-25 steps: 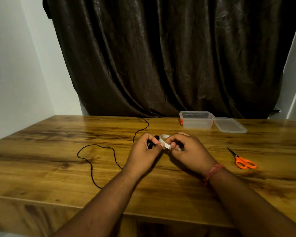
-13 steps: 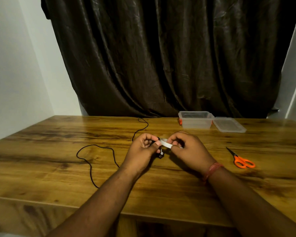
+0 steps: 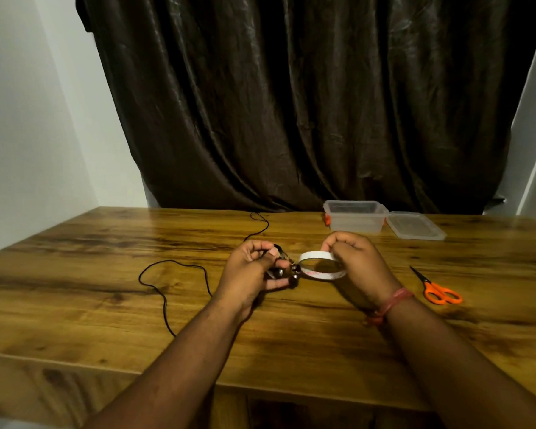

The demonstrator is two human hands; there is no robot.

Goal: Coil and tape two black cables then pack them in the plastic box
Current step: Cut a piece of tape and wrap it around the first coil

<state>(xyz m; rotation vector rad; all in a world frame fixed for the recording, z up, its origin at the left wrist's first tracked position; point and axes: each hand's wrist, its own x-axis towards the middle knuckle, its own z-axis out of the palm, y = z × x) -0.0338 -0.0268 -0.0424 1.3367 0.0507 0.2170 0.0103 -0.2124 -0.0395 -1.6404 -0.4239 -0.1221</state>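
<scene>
A dark curtain (image 3: 291, 103) hangs behind the wooden bench (image 3: 106, 305). Left of the box (image 3: 355, 216), the left hand (image 3: 251, 274) grips a small coiled cable (image 3: 283, 269); its loops are hard to make out. The right hand (image 3: 353, 261) pinches the tape (image 3: 321, 265). A second cable (image 3: 174, 274) lies loose further left, with scissors (image 3: 440, 292) right of the box. The cable looks light and springy, best pinched across the bundle.

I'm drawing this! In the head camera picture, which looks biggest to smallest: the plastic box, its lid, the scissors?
1. plastic box and lid: look about alike, so no ranking between them.
2. scissors: smallest, though nearer the camera.
</scene>
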